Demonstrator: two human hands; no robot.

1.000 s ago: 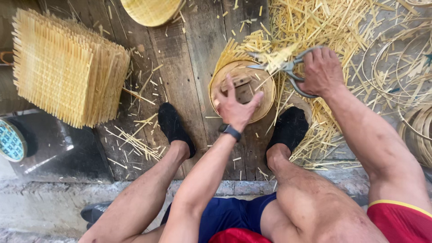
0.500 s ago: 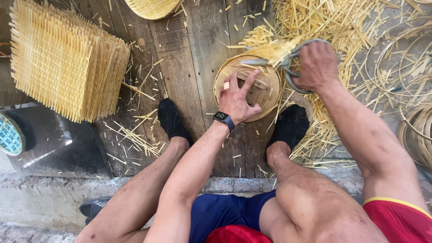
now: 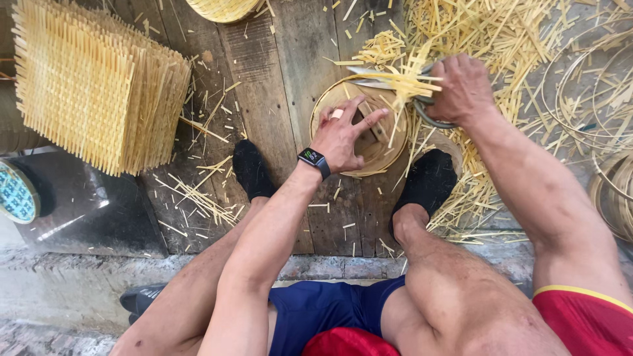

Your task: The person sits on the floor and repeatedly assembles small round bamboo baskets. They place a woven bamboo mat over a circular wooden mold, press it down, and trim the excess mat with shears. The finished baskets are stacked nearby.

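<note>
A small round woven bamboo basket [image 3: 386, 153] sits on the wooden planks between my two black-socked feet. My left hand [image 3: 344, 135], with a dark watch at the wrist, presses flat on its woven middle, fingers spread. My right hand [image 3: 459, 87] grips the handles of large metal shears [image 3: 388, 78] at the basket's far right rim. The blades lie across the rim among cut strip ends that stick out there.
A tall stack of square woven bamboo mats [image 3: 95, 89] stands at the left. Another round basket [image 3: 224, 9] shows at the top edge. Loose bamboo strips [image 3: 488, 33] and coiled hoops [image 3: 597, 99] cover the right side. A blue-patterned round object [image 3: 14, 192] lies at far left.
My left hand has slid over the basket's middle and turned it. The right hand with the shears has moved up along the rim, and cut strips now stick out by the blades.
</note>
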